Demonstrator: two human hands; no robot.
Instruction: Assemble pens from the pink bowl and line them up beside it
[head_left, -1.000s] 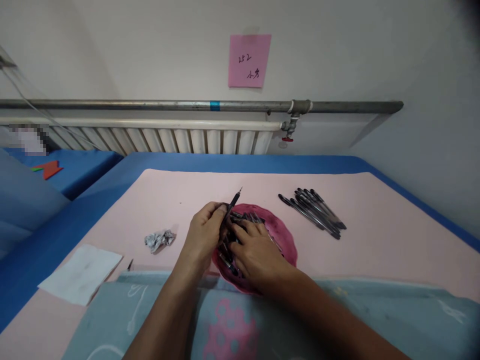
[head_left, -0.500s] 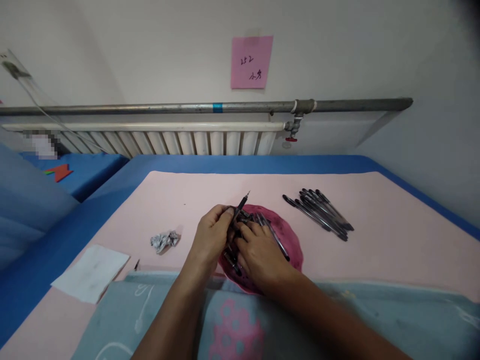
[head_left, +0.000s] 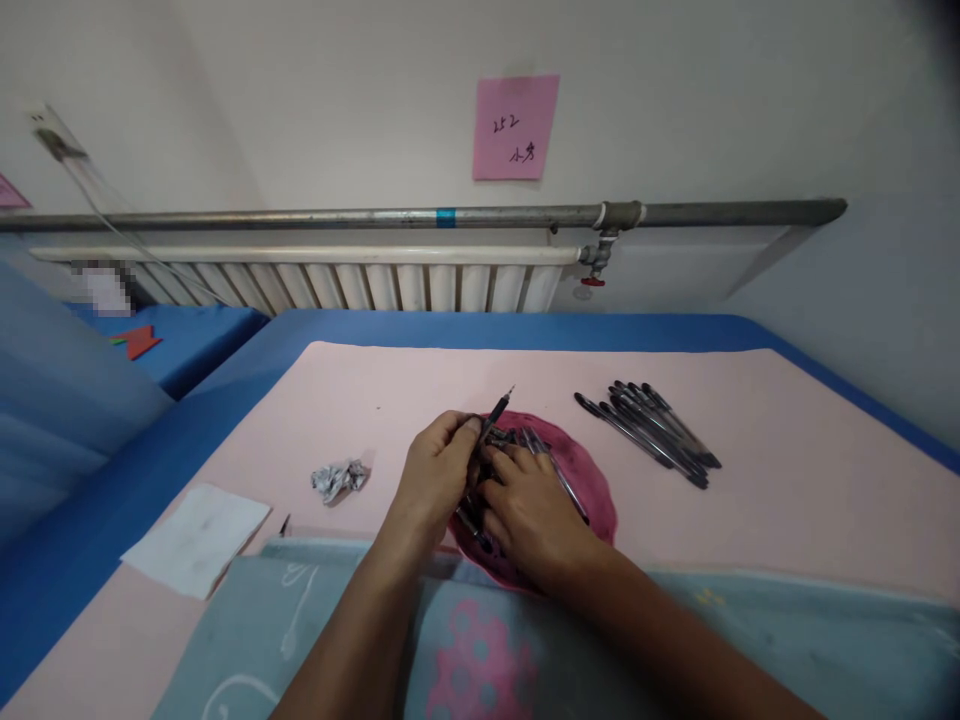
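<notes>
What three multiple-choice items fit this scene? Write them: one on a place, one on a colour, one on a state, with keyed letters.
1. Where does the pen bundle lie?
A. on the pink mat, right of the dish
B. on the radiator
C. on the white paper

2. What colour is the note on the wall?
A. green
B. pink
C. yellow

3. How is the left hand?
A. flat on the mat
B. out of view
C. pinching a pen, tip up and away

Answers: 1 A, the bundle rests on the mat beside the dish; 2 B, the square above the pipe is pink; 3 C, fingers close round the pen while the right hand rests in the dish.
</notes>
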